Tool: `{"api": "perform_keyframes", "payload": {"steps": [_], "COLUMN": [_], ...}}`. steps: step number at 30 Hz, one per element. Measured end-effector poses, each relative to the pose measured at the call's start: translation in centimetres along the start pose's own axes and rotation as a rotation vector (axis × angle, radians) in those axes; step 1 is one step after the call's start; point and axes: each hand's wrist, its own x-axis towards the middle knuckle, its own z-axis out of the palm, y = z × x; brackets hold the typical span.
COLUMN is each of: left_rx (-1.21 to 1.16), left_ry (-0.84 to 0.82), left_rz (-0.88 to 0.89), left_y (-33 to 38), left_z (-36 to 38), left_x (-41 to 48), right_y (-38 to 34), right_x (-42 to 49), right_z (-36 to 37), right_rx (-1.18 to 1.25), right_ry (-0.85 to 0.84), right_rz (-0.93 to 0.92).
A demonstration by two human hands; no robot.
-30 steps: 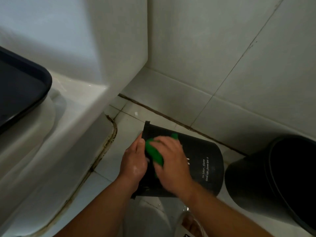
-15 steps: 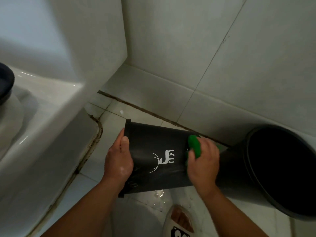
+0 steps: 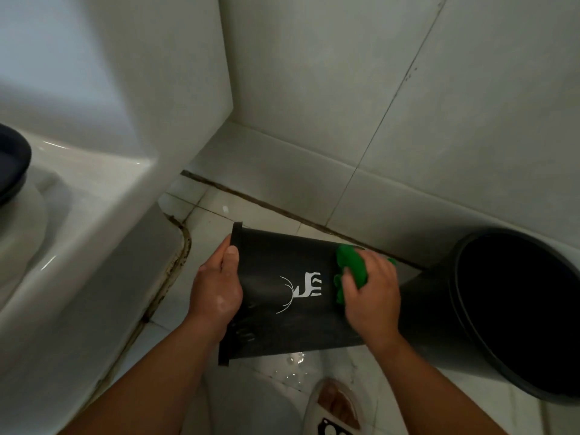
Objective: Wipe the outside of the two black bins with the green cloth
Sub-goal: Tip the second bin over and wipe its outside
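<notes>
A small black bin [image 3: 282, 328] with a white deer print lies on its side above the floor, rim to the left. My left hand [image 3: 216, 293] grips it at the rim end. My right hand [image 3: 372, 296] presses the bunched green cloth [image 3: 350, 265] against the bin's side near its base. The second, larger black bin [image 3: 445, 328] stands upright on the floor at the right, open mouth facing up, just beyond my right hand.
A white toilet [image 3: 78, 221] with a dark seat [image 3: 12, 161] fills the left. Tiled walls [image 3: 408, 120] close the corner behind the bins. Water drops lie on the floor tiles [image 3: 292, 365], and a foot in a white slipper [image 3: 332, 406] stands below the small bin.
My right hand slid the green cloth from the bin's rim end to its base end a second ago, exposing the deer print; since then both hands have stayed almost in place.
</notes>
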Motion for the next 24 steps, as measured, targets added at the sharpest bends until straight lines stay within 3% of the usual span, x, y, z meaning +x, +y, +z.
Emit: {"api": "perform_keyframes", "payload": {"steps": [7, 11, 15, 18, 20, 22, 24], "left_rx": [-0.015, 0.047, 0.067, 0.051, 0.054, 0.060, 0.050], "left_ry": [-0.027, -0.019, -0.029, -0.032, -0.035, -0.030, -0.023], "left_rz": [0.034, 0.047, 0.049, 0.047, 0.037, 0.029, 0.031], "left_y": [-2.2, -2.3, -2.2, -2.8, -2.9, -2.5, -2.2], "left_z": [-0.2, -0.1, 0.0, 0.2, 0.2, 0.2, 0.2], "left_x": [-4.0, -3.0, -2.4, -2.3, -2.3, -2.4, -2.5], "right_y": [-1.6, -2.7, -4.5, -6.9, -7.2, -7.0, -7.7], "right_x": [4.1, 4.5, 1.4, -0.6, -0.3, 1.1, 3.0], "right_z": [0.9, 0.8, 0.5, 0.3, 0.4, 0.8, 1.6], "right_rx": [-0.103, -0.176, 0.049, 0.033, -0.003, -0.007, 0.020], "right_ry": [0.019, -0.107, -0.262, -0.448, -0.453, -0.429, -0.398], "right_rz": [0.090, 0.117, -0.133, -0.423, -0.568, -0.560, -0.421]}}
